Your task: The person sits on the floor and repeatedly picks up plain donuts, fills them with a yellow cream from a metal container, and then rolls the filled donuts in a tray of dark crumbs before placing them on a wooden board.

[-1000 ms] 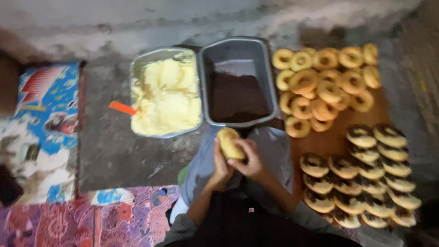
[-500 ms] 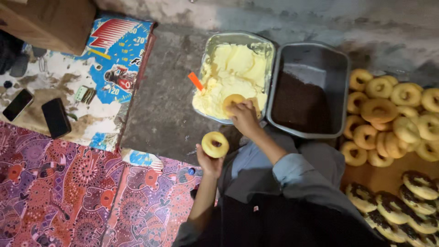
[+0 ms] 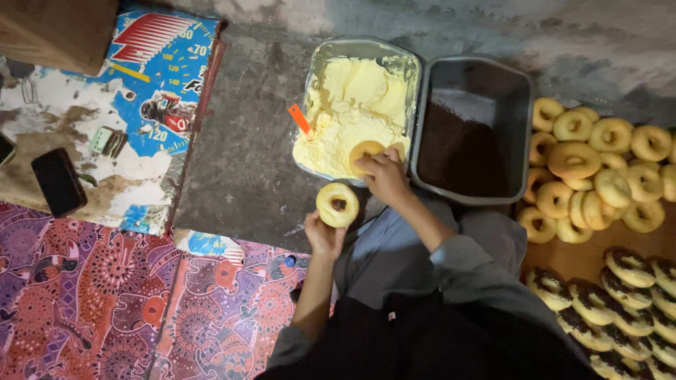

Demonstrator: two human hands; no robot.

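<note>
My left hand holds a plain ring doughnut half upright above the dark floor, cut face towards me. My right hand presses another doughnut piece into the pale yellow cream at the near edge of a metal tray. An orange spatula handle sticks out of the cream on the left. Right of that tray stands a grey tub with dark chocolate sprinkles.
Plain doughnuts are piled on a wooden board at the right, with sprinkle-topped ones nearer me. A patterned mat, a colourful printed sheet and a black phone lie to the left. A cardboard box sits top left.
One second ago both hands held the doughnut together at my lap. They have since split it: the right hand reached to the cream tray, the left stays back with the other half.
</note>
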